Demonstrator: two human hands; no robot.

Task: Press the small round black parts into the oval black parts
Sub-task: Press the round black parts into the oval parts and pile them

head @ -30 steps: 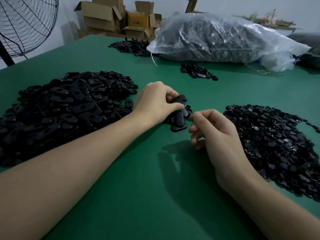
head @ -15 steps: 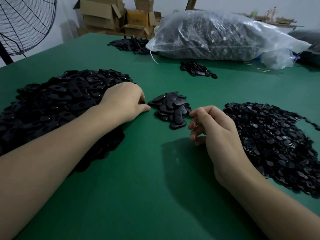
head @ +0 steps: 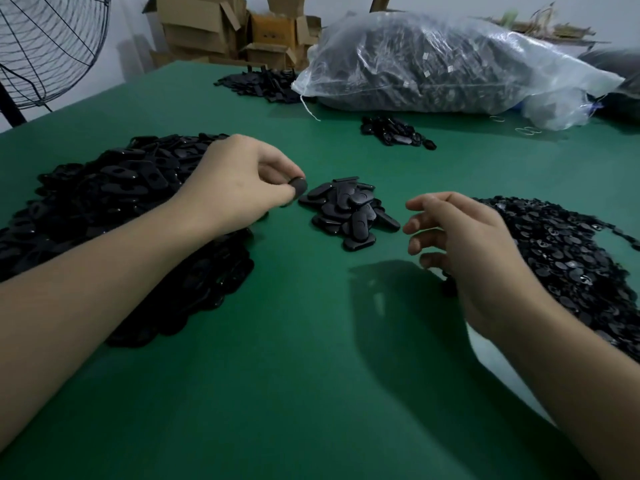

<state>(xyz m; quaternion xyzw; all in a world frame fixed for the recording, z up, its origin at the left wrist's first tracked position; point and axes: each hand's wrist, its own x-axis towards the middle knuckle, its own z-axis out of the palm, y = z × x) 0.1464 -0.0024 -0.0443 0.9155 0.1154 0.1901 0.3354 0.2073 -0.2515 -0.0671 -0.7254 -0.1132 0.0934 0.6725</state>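
Note:
A big heap of oval black parts (head: 114, 202) lies on the left of the green table (head: 277, 375). My left hand (head: 239, 188) hovers at its right edge and pinches one oval black part (head: 298, 186) between thumb and fingers. A small pile of oval parts (head: 349, 211) sits in the middle, just right of that hand. On the right spreads a heap of small round black parts (head: 568, 258). My right hand (head: 464, 251) hangs over its left edge with fingers loosely spread and nothing visible in them.
A large clear plastic bag (head: 433, 64) full of dark parts lies at the back. Two more small piles of black parts (head: 394, 129) (head: 259, 83) lie near it. Cardboard boxes (head: 221, 26) stand behind the table, and a floor fan (head: 45, 46) at the far left.
My left hand left the middle pile, went to the left heap and now lifts one oval part from it. My right hand's fingers uncurled and drifted toward the round parts.

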